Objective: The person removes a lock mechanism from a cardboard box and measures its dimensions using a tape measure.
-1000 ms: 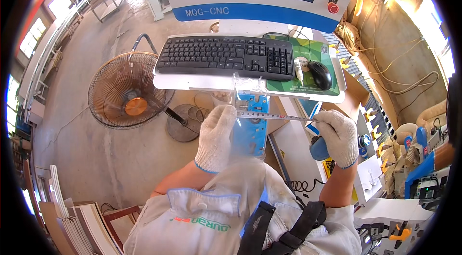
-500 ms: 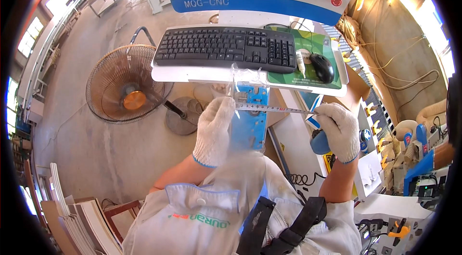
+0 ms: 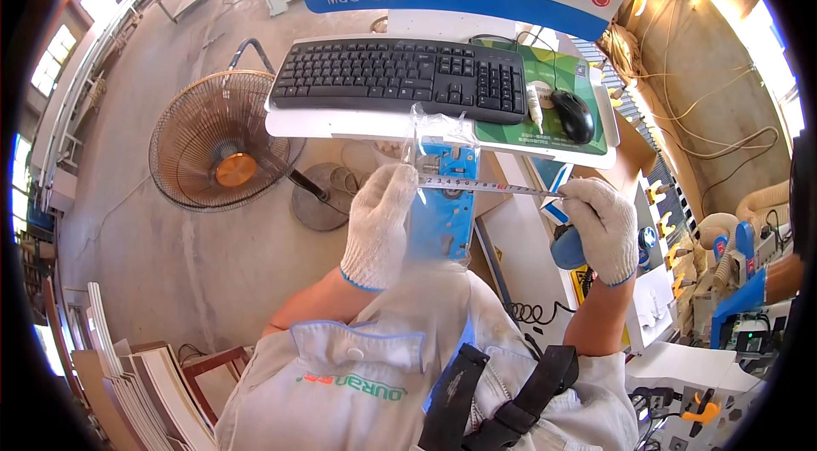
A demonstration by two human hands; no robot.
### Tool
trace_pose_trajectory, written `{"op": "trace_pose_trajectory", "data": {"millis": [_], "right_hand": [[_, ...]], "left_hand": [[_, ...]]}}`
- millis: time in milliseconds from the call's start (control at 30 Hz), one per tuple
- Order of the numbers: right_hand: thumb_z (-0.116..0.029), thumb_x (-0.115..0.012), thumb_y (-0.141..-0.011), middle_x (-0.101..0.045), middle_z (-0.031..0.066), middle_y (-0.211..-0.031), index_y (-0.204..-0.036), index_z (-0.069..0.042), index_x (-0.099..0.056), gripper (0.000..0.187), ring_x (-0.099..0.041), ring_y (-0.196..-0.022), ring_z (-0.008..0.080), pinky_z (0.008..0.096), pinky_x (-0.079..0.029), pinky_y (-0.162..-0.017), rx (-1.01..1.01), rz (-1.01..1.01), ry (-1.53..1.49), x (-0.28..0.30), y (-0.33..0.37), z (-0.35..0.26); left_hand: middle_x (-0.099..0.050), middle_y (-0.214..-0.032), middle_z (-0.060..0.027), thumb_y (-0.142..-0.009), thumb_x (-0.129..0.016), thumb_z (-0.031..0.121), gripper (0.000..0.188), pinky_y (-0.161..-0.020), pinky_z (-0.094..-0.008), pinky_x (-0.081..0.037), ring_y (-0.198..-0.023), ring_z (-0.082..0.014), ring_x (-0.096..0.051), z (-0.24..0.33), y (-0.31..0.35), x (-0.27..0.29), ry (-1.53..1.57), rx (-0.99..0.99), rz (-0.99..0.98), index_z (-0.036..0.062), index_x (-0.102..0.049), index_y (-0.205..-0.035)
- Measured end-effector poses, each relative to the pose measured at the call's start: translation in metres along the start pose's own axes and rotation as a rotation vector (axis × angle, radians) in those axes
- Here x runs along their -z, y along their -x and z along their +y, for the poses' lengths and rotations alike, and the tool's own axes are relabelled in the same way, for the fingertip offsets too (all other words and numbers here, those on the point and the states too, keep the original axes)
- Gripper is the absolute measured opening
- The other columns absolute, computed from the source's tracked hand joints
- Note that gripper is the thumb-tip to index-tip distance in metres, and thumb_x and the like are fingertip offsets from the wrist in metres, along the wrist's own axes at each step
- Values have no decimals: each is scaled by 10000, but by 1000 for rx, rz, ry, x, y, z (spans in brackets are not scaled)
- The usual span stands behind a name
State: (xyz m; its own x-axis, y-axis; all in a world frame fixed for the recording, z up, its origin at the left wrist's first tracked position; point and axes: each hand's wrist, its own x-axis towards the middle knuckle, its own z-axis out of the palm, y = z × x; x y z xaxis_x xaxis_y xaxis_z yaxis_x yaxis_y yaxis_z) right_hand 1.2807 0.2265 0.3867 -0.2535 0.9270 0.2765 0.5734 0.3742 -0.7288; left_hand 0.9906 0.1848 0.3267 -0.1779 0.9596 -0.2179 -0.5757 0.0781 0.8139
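My left hand (image 3: 379, 217), in a white knitted glove, pinches the end of a tape measure (image 3: 485, 187) together with the edge of a clear plastic bag. Inside the bag is a flat blue part (image 3: 451, 217) with cut-outs and small fittings; its exact kind I cannot make out. The strip runs level across the bag to my gloved right hand (image 3: 602, 228), whose fingers are closed on it. Below those fingers shows a rounded blue thing (image 3: 568, 248), partly hidden by the glove; whether it is the tape's case I cannot tell.
Just beyond my hands a white shelf carries a black keyboard (image 3: 400, 77) and a mouse (image 3: 573, 117), under a monitor panel (image 3: 459, 0). A standing fan (image 3: 225, 145) is at the left. Boards (image 3: 153, 383) lean at lower left; machinery (image 3: 749, 255) stands at right.
The view has shifted slightly, so keyboard and fan appear a little higher. Both hands keep their grip, and the tape stays stretched across the bag.
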Motion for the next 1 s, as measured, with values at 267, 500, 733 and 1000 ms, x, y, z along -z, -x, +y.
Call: {"op": "trace_pose_trajectory", "data": {"millis": [267, 500, 733, 1000], "right_hand": [[-37, -677, -918, -710, 114, -846, -1031, 20, -765, 154, -696, -753, 193, 314, -559, -729, -9, 4, -2, 1, 0, 2], [-37, -675, -920, -706, 117, -842, -1032, 19, -765, 154, -691, -744, 192, 318, -559, -723, -1, 6, -4, 3, 1, 3], [-33, -670, -916, -708, 126, -849, -1033, 26, -759, 158, -702, -754, 210, 328, -565, -731, -7, -6, -4, 6, 3, 3], [-34, -670, -916, -716, 127, -863, -1029, 24, -761, 156, -706, -765, 211, 325, -565, -739, -17, -3, -2, 9, 5, 4]], "left_hand": [[-691, -956, 17, -1133, -585, 258, 273, -744, -217, -510, -831, -33, -615, 1, 1, -6, 5, 9, 22, 12, -696, -1169], [-700, -985, 6, -1137, -581, 270, 281, -761, -224, -517, -852, -42, -624, 0, 2, -7, -9, 6, 1, 13, -690, -1174], [-700, -999, 6, -1142, -569, 262, 281, -784, -225, -517, -874, -40, -622, 1, 5, -10, 14, 1, -17, 10, -690, -1174], [-628, -898, 57, -1132, -589, 263, 267, -674, -191, -415, -771, 1, -519, -6, 2, -7, -41, -21, 19, 23, -705, -1135]]}}
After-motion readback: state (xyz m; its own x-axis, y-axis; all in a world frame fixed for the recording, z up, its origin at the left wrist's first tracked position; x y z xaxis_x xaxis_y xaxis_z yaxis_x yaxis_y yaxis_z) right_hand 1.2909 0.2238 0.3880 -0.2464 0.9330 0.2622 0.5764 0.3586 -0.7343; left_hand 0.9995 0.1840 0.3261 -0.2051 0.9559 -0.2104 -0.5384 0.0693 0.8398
